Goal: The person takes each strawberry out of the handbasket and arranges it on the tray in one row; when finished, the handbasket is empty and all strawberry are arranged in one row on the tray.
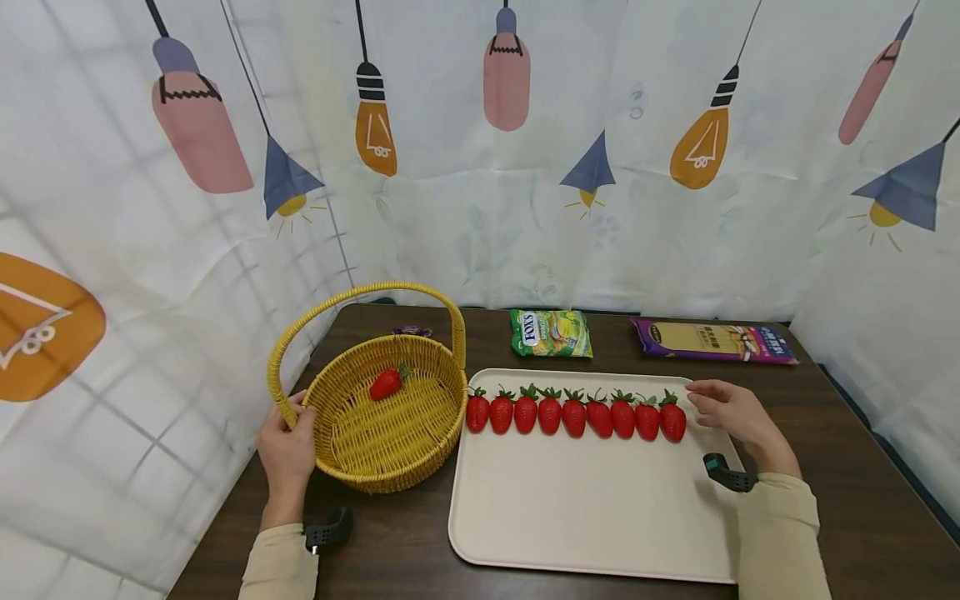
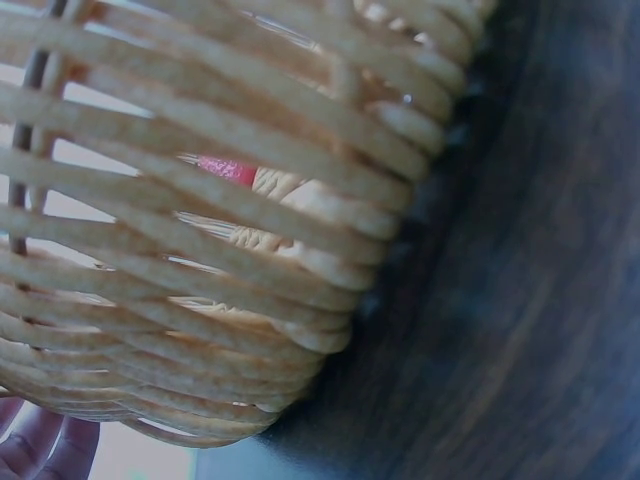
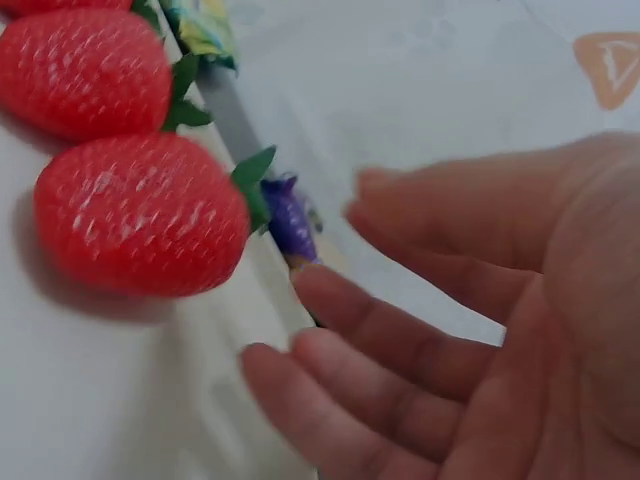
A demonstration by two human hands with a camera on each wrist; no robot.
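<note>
Red plastic strawberry (image 1: 672, 422), last on the cream tray (image 1: 592, 517): light, stiff, slick. We'd pinch its sides; right hand (image 1: 731, 414) beside it, fingers apart; left hand (image 1: 287, 450) grips the yellow wicker basket (image 1: 390, 417).

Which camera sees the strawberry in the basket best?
The head view: the strawberry lies whole in the basket. The left wrist view shows only a red sliver of it through the weave; the right wrist view misses it.

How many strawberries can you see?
10. Nine strawberries stand in a row across the back of the cream tray, and one strawberry lies inside the wicker basket. None looks hidden.
</note>
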